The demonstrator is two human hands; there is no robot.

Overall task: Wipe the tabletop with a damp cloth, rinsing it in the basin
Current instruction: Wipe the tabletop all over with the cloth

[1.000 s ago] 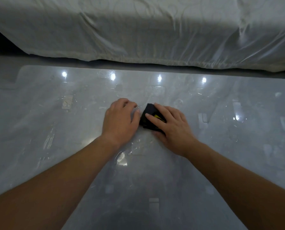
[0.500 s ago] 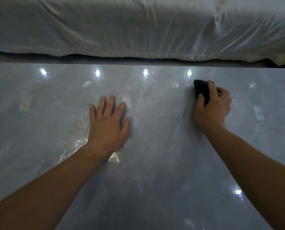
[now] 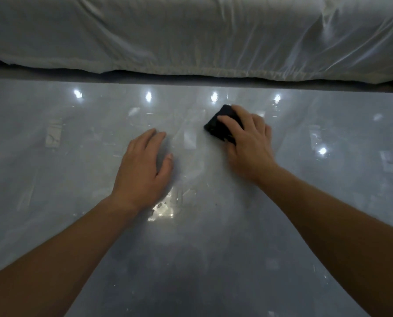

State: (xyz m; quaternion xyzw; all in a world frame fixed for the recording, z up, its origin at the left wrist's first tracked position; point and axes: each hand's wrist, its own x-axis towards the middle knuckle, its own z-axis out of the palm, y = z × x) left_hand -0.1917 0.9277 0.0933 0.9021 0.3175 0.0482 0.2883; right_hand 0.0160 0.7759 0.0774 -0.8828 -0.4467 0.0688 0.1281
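Observation:
A small dark folded cloth [image 3: 216, 126] lies on the glossy grey tabletop [image 3: 72, 184], a little right of centre and towards the far edge. My right hand [image 3: 250, 145] rests on top of it, fingers spread and fairly straight, pressing it onto the surface; most of the cloth is hidden under the fingers. My left hand [image 3: 143, 170] lies palm down on the bare tabletop to the left of the cloth, a short gap away, fingers relaxed and holding nothing. No basin is in view.
A white sheet-covered piece of furniture [image 3: 191, 35] runs along the whole far side, just beyond the table's far edge [image 3: 191, 82]. Ceiling lights and wet streaks glint on the surface.
My right hand has slid the cloth leftwards from the far right back towards the centre. My left hand stayed roughly in place, its fingers drawn closer together.

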